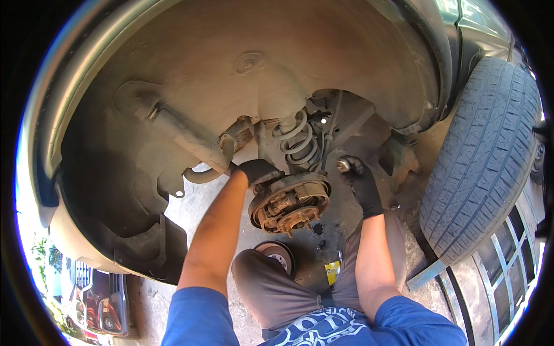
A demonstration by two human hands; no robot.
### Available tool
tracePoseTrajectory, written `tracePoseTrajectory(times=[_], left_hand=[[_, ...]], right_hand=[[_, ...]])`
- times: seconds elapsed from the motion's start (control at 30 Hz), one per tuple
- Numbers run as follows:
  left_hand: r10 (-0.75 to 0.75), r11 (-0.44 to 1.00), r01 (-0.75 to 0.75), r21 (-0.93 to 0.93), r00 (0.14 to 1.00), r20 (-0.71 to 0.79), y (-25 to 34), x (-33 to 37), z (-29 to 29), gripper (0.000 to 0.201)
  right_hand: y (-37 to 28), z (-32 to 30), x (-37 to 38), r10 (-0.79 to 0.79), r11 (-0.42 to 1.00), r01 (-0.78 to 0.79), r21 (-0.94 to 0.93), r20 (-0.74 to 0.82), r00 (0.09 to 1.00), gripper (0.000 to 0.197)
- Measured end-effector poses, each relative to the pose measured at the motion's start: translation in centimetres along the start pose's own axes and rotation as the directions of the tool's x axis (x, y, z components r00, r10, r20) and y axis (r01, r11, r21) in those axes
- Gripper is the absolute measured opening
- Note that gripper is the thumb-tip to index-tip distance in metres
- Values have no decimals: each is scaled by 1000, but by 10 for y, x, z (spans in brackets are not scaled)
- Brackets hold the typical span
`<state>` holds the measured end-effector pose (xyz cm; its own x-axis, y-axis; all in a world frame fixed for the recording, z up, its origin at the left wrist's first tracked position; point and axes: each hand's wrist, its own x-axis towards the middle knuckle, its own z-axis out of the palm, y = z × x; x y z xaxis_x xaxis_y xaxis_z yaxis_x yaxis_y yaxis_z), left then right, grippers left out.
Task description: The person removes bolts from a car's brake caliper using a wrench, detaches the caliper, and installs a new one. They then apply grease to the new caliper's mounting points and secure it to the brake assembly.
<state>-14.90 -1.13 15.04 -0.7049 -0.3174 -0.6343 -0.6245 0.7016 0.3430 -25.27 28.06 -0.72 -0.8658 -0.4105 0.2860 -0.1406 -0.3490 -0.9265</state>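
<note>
Left hand (261,171): fingertips hard to make out by the rusty brake assembly (288,202), which sits just below-right; I cannot tell whether they grip. Right hand (362,182): curled round a shiny metal piece (344,165), partly covered.

Rusty round brake assembly (291,203), uncovered, below coil spring (300,144), small metallic piece (344,165) in right fingers (359,168)

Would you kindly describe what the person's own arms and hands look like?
The left hand and right hand each wear a close-fitting black glove that ends around the wrist. Both forearms are bare; plain blue sleeves cover the upper arms.
</note>
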Motion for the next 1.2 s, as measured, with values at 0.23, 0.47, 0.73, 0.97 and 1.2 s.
tracePoseTrajectory(times=[0.23,0.47,0.73,0.97,1.2], left_hand=[[278,953,-236,-192,932,232,-41,30,-20,28],[172,911,-228,345,967,186,-1,2,-9,41],[369,929,-365,-55,916,155,-18,0,-15,41],[67,932,29,-361,966,250,-11,-6,-13,41],[-122,981,135,-140,987,101,10,-10,-4,42]], right_hand=[[97,-21,-11,62,883,-214,-418,-349,935,25],[111,-8,-32,267,564,-381,-733,-275,923,26],[155,6,-79,766,48,-347,-937,-189,615,38],[168,-5,-85,792,39,-348,-937,-183,582,40],[179,-13,-96,771,6,-349,-937,-218,598,38]])
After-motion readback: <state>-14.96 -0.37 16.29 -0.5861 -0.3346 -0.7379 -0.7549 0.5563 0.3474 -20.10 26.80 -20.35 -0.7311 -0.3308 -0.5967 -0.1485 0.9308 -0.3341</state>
